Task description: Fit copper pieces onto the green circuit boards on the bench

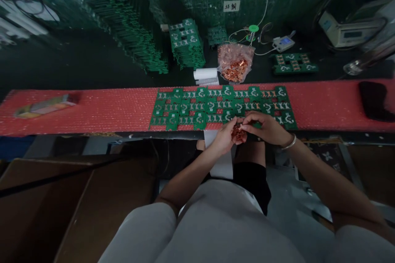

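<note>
My left hand is cupped around a small heap of copper pieces at the front edge of the bench. Over that heap, my right hand has its thumb and fingertips pinched together at the copper; whether a single piece is between them is too small to tell. Just beyond both hands, several green circuit boards lie side by side in rows on a red bubble-wrap sheet. Copper-coloured parts show on some boards toward the right. A clear bag of copper pieces stands behind the boards.
Tall board stacks and a shorter stack stand at the back. A white roll lies beside the bag. Farther right are more boards, a small meter, a scale and a black object. Cardboard boxes sit lower left.
</note>
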The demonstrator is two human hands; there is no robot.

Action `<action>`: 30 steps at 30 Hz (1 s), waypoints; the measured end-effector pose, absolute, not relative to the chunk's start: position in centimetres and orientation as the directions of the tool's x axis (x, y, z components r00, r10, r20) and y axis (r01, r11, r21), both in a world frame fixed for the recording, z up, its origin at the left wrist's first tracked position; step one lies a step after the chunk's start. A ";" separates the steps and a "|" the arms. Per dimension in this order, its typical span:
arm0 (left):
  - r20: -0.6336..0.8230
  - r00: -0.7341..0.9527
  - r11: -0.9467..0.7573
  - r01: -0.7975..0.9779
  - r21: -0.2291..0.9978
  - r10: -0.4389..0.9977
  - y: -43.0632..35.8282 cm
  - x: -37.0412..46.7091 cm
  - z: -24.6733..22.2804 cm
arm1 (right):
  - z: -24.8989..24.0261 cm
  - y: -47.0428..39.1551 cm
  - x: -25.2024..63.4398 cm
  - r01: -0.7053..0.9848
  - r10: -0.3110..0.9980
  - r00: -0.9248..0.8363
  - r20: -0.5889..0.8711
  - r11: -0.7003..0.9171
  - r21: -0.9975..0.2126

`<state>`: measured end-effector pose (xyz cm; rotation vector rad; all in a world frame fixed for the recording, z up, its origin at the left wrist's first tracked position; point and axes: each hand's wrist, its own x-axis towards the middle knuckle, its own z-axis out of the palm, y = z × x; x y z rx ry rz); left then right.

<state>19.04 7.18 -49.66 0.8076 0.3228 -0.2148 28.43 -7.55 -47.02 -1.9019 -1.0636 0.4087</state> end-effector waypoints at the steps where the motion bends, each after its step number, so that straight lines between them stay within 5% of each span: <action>1: -0.357 0.932 0.660 0.310 0.684 -0.066 7.3 19.0 -49.7 | -46.9 -7.7 28.6 0.486 0.796 0.595 0.112 -0.246 -0.838; 6: -0.344 0.939 0.539 0.296 0.789 -0.012 7.4 19.1 -49.7 | -46.6 -8.1 29.2 0.559 0.746 0.642 0.178 -0.296 -0.774; 12: -0.366 0.927 0.494 0.283 0.822 0.078 7.3 19.4 -49.8 | -46.6 -8.3 28.6 0.800 0.767 0.530 0.362 -0.310 -0.514; 18: -0.380 0.925 0.578 0.307 0.756 0.005 7.7 19.5 -49.4 | -47.8 -8.3 32.0 0.815 0.779 0.515 0.358 -0.314 -0.487; 24: -0.346 0.934 0.734 0.296 0.612 -0.088 8.3 18.9 -49.2 | -50.6 -7.1 39.3 0.855 0.786 0.506 0.355 -0.403 -0.327; 30: -0.351 0.927 0.659 0.346 0.668 -0.131 8.8 18.6 -49.7 | -52.0 -6.2 41.1 0.865 0.833 0.485 0.266 -0.413 -0.284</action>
